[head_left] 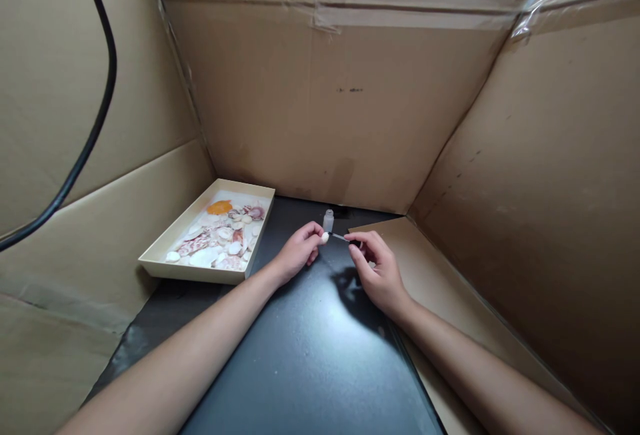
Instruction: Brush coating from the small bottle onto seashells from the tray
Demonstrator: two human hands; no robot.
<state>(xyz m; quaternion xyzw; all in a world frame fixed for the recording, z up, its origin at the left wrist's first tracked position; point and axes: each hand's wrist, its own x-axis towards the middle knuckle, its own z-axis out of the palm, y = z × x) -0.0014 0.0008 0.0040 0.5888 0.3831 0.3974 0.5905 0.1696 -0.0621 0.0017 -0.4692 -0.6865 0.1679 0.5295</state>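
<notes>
Between the thumb and fingers of my left hand (299, 249) is a small cream-white shell (325, 238). My right hand (379, 269) pinches the black cap of a thin applicator brush (340, 237). The brush's pale stem points left, and its dark tip is at the shell; whether it touches cannot be told. Just behind the shell stands a small translucent bottle (329, 222), upright and uncapped. Left of my hands, a shallow cream tray (195, 274) holds several shells (220, 238), white and reddish-striped, and one orange piece (219, 207).
A dark table (300, 368) lies beneath my hands. Cardboard walls (300, 108) rise at the back and both sides. A flat cardboard sheet (425, 255) lies along the right. A black cable (107, 81) hangs at upper left.
</notes>
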